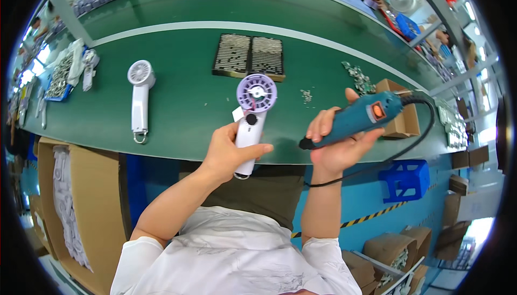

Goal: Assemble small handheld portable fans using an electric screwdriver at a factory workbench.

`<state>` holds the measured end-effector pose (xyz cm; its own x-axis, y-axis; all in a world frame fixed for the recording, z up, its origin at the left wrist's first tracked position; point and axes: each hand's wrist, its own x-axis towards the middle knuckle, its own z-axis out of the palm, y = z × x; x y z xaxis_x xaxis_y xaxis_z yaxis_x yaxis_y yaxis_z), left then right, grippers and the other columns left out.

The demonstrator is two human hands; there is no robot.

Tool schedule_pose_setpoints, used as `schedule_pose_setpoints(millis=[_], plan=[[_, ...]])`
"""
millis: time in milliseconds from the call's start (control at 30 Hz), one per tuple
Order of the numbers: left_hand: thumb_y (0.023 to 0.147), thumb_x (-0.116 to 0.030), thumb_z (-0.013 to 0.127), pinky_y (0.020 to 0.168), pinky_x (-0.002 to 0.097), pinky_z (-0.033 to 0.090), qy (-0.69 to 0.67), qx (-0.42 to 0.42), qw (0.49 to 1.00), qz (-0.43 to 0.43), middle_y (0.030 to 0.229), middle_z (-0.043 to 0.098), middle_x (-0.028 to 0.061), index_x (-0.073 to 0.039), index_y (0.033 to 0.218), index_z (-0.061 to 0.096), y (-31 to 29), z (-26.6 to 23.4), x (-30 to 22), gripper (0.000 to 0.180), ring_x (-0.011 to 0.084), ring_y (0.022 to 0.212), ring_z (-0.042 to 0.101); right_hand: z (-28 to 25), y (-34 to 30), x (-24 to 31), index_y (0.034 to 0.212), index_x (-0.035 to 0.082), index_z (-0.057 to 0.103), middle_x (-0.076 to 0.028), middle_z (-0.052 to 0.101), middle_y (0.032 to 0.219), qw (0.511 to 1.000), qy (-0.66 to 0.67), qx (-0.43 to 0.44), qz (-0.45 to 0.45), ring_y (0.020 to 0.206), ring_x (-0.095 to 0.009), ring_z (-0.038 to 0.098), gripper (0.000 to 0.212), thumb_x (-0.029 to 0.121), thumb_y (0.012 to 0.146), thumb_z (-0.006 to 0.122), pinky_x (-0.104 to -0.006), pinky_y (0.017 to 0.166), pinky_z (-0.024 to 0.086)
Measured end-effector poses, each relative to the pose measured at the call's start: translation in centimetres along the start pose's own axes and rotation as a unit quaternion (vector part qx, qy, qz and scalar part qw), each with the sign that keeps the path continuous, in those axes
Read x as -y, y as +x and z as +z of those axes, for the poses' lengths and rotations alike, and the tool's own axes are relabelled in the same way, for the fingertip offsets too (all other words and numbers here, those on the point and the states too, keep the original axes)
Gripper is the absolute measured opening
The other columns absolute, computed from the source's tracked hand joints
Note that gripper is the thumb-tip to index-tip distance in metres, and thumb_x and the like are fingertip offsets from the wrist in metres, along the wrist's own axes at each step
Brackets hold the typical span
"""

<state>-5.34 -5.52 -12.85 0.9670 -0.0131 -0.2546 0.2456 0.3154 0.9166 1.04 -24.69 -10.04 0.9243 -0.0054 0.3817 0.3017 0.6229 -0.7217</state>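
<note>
My left hand point(225, 152) is wrapped round the white handle of a handheld fan point(252, 133), held upright at the table's near edge. The fan's round purple head is uncovered, with a white hub and a reddish wire inside. A black round knob sits on its handle, and a small white piece sticks out beside the neck. In my right hand point(344, 147) lies a teal electric screwdriver point(358, 117) with an orange switch and a black cord. Its dark tip points left, apart from the fan. Another white fan point(140, 98) with a metal ring lies on the table to the left.
A black tray point(249, 55) of small metal parts lies beyond the fan. Loose screws point(306, 97), green circuit boards point(360, 78) and a cardboard box point(401, 117) are to the right. At left are a blue bin point(59, 82) and a large carton point(89, 198). A blue stool point(405, 181) stands below.
</note>
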Motion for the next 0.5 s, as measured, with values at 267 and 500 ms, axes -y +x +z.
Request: schedule_pose_setpoints(millis=[267,500], plan=[[0.084,-0.002,0.077,0.059,0.0318,0.059,-0.044,0.093,0.991,-0.081,0.084,0.067,0.0106,0.007,0.118,0.044,-2.7,1.5,0.5,0.048,0.0182,0.067,0.071,0.9,0.1,2.4,0.141,0.002,0.046,-0.007,0.053,0.065,0.999,0.023,-0.002,-0.039,0.050,-0.018,0.049,0.109,0.091,0.079,0.040,-0.0325,0.047,0.045],[0.094,-0.016,0.071,0.053,0.0303,0.055,-0.063,0.102,0.978,-0.170,0.078,0.066,0.0077,0.000,0.105,0.052,-5.5,2.4,2.9,0.027,0.0140,0.060,0.066,4.0,-1.0,5.1,0.135,0.004,0.049,-0.004,0.051,0.072,0.984,0.024,0.133,-0.112,0.055,-0.017,0.049,0.074,0.064,0.094,0.055,-0.0315,0.051,0.045]])
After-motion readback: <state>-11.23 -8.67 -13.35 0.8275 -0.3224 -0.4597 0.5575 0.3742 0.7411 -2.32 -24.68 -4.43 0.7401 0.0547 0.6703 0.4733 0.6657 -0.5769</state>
